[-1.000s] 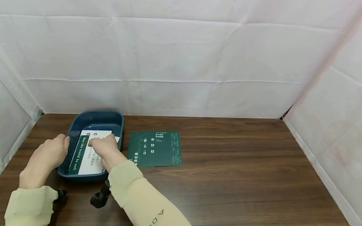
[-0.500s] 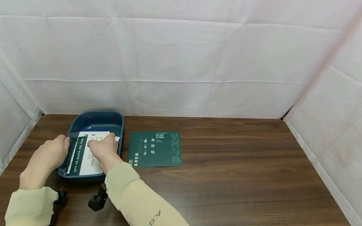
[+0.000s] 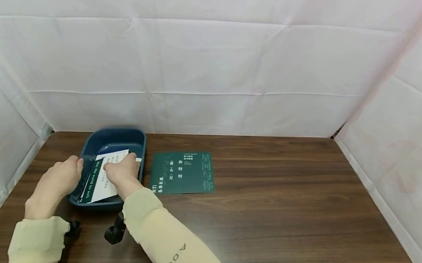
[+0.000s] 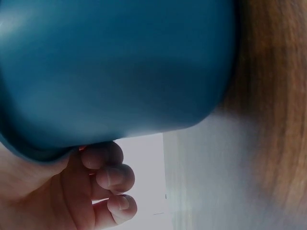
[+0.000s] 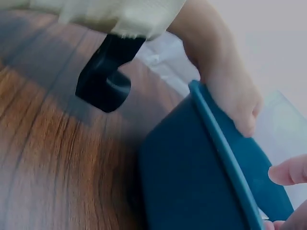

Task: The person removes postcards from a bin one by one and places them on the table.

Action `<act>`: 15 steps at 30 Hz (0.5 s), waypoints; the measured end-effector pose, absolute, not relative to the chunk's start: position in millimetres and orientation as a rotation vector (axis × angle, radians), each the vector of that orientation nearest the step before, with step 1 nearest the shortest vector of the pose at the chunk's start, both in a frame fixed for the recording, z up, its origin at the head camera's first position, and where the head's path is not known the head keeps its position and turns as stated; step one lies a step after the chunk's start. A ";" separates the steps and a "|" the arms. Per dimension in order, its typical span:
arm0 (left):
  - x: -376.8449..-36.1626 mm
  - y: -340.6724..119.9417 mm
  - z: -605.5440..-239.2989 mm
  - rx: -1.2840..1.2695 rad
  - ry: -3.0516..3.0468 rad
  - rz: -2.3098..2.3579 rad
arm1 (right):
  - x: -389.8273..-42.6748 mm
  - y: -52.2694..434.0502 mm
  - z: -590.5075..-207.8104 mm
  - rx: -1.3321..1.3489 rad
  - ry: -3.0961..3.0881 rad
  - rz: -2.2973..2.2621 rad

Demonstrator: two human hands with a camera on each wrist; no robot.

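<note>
My left hand (image 3: 57, 183) grips the left rim of a dark blue plastic basin (image 3: 117, 135); in the left wrist view its curled fingers (image 4: 115, 177) lie against the basin's outer wall (image 4: 120, 72). My right hand (image 3: 122, 173) reaches into the basin and pinches a white card (image 3: 104, 186) with a green band reading "May the world be soft". The card stands slanted inside the basin, its upper part hidden under that hand. Something clear and thin shows near the left hand; its kind is unclear. Only fingertips of the right hand appear in the right wrist view.
A dark green printed card (image 3: 183, 173) lies flat on the brown wooden table (image 3: 286, 207), right of the basin. White sheeting (image 3: 206, 57) rises behind the table and at both sides. A black wrist mount (image 3: 116, 229) hangs below the right cuff.
The white card has turned and tilted in the basin, baring a dark gap at its lower right. My right hand has shifted only slightly; my left hand keeps its hold on the rim.
</note>
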State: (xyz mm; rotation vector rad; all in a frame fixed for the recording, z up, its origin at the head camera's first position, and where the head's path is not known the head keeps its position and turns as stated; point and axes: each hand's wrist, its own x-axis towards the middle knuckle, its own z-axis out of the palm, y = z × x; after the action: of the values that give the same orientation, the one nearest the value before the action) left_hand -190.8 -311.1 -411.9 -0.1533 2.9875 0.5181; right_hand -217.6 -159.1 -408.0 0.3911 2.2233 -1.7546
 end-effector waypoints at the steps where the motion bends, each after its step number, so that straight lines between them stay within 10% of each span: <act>1: -190.7 -310.8 -412.2 -0.149 2.993 0.518 | -218.5 -158.8 -408.6 0.383 2.238 -1.738; 15: -189.0 -312.5 -413.7 -0.093 3.006 0.521 | -223.9 -156.5 -413.1 0.152 2.529 -1.321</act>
State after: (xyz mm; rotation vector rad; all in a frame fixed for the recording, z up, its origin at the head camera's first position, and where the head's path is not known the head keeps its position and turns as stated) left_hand -189.0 -312.5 -413.7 -0.0930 3.0063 0.5210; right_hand -223.9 -156.5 -413.1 0.1516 2.5285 -1.3210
